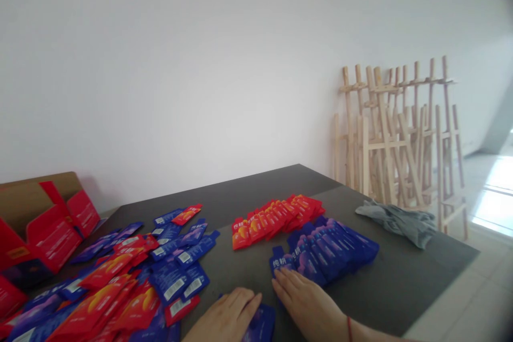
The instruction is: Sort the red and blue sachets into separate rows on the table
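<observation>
Near the table's front edge, my left hand [230, 316] lies over a blue sachet [262, 325], its fingers bent; whether they grip it cannot be made out. My right hand [306, 299] rests with its fingertips on the lower part of the leftmost sachet in an overlapping row of blue sachets [332, 248]. Its fingers lie flat and extended. Behind that row, an overlapping row of red sachets [276, 216] fans across the table. To the left is a loose, mixed pile of red and blue sachets [166, 275], some with barcodes facing up.
Red open boxes [54, 230] stand at the left in front of a brown carton [68, 184]. A grey cloth or glove [398, 219] lies on the dark table [256, 187] at the right. Several wooden easels [385, 139] lean by the white wall beyond.
</observation>
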The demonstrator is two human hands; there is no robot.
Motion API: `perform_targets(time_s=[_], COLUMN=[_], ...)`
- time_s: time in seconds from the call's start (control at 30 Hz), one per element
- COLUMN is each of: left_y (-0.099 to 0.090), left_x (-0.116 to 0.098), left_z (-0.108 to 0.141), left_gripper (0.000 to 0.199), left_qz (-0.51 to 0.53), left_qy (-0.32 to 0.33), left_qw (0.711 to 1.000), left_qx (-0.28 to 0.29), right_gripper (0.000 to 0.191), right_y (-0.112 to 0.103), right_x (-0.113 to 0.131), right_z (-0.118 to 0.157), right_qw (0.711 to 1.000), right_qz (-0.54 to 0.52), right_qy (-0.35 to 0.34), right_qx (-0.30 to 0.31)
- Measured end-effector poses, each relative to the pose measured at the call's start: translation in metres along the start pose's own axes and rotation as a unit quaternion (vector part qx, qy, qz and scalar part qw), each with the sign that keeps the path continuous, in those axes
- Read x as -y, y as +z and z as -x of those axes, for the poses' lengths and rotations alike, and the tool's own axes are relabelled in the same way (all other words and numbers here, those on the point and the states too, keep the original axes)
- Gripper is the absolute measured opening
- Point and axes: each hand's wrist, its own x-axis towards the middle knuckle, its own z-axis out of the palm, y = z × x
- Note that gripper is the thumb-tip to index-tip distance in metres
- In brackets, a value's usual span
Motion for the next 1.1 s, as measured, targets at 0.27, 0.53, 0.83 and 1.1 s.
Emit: perform_targets(time_s=[0.27, 0.53, 0.83, 1.1], left_y=[-0.008, -0.013, -0.010, 0.023], left_x=[-0.004, -0.017, -0.018, -0.012], left_z=[-0.032, -0.089, -0.113, -0.100], left_gripper=[0.091, 0.087, 0.102, 0.125], left_qz=[-0.002, -0.016, 0.075, 0.208], left_qy=[0.049, 0.156, 0.128, 0.078], left_qw=[0.998, 0.987, 0.989, 0.974], left_qx=[-0.033, -0.022, -0.003, 0.045], right_gripper=[0.037, 0.023, 0.037, 0.046], right_y=[0.009, -0.026, -0.088, -0.088], right_x=[-0.008, -0.038, -0.049, -0.042], right_z=[0.002, 0.013, 0.023, 0.015], right_qw=[1.000, 0.997, 0.984, 0.988], right_qz=[0.019, 0.013, -0.159, -0.099], right_qy=[-0.002, -0.056, 0.050, -0.114], right_qx=[0.018, 0.044, 0.064, 0.035])
